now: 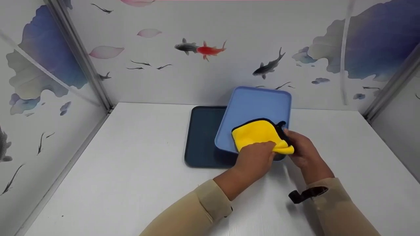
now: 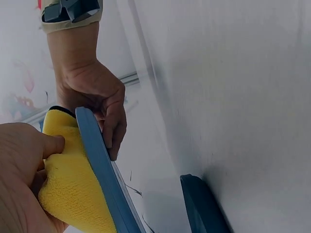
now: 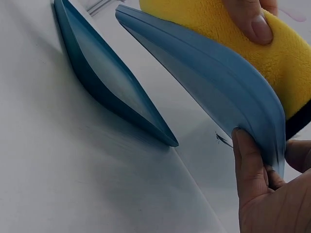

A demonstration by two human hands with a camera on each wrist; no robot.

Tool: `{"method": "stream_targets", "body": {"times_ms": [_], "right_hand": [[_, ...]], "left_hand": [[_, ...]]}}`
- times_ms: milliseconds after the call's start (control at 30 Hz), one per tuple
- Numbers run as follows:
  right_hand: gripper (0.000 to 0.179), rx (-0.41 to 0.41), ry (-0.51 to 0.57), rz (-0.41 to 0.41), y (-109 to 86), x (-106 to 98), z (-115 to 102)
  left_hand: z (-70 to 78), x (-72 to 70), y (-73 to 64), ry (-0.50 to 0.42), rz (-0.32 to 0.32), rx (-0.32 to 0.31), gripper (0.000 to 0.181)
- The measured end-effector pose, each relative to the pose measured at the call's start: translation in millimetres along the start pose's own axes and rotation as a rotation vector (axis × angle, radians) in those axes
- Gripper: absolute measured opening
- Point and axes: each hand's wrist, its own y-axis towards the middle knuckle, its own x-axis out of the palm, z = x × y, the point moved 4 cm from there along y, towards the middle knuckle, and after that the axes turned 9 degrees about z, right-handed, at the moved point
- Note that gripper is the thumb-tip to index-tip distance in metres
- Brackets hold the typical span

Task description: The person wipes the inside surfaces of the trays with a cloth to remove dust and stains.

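A light blue tray (image 1: 259, 101) is held up at a tilt by my right hand (image 1: 303, 149), which grips its right edge. In the right wrist view, the fingers (image 3: 250, 162) lie under the tray's underside and the thumb is at its rim. My left hand (image 1: 257, 160) holds a yellow cloth (image 1: 254, 132) with black edging against the tray's inner face. The left thumb presses on the fluffy fabric in the left wrist view, with a fold of cloth bunched beside it. Below, a dark blue tray (image 1: 205, 137) lies on the table, partly hidden by the raised tray.
The white table (image 1: 131, 157) meets a back wall (image 1: 157, 82) painted with fish and petals. Side panels with metal corner posts (image 1: 85, 55) stand to left and right. A black strap (image 1: 306, 195) sits on the right wrist.
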Motion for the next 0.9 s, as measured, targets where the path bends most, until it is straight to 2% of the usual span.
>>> {"method": "stream_targets", "body": {"times_ms": [100, 200, 333, 467, 633, 900], "right_hand": [[0.034, 0.005, 0.03, -0.033, -1.4, 1, -1], [0.021, 0.0, 0.062, -0.051, -2.9, 3, -1], [0.019, -0.032, 0.051, -0.081, -1.8, 4, -2], [0.02, -0.029, 0.044, -0.086, -0.4, 2, -3], [0.017, 0.01, 0.044, -0.031, 0.4, -2, -1], [0.007, -0.009, 0.036, 0.07, 2.0, -8, -1]], "left_hand": [[5.5, 2.1, 0.5, 0.039, -0.004, 0.022, 0.037], [9.6, 2.6, 0.8, 0.074, -0.007, 0.051, 0.043], [10.3, 3.8, 0.7, 0.024, -0.013, 0.064, 0.048], [7.9, 6.0, 0.9, -0.014, -0.057, 0.077, 0.051], [2.8, 7.6, 2.2, 0.022, -0.107, 0.115, 0.048], [-13.5, 7.5, 6.5, 0.035, -0.131, 0.115, 0.045]]}}
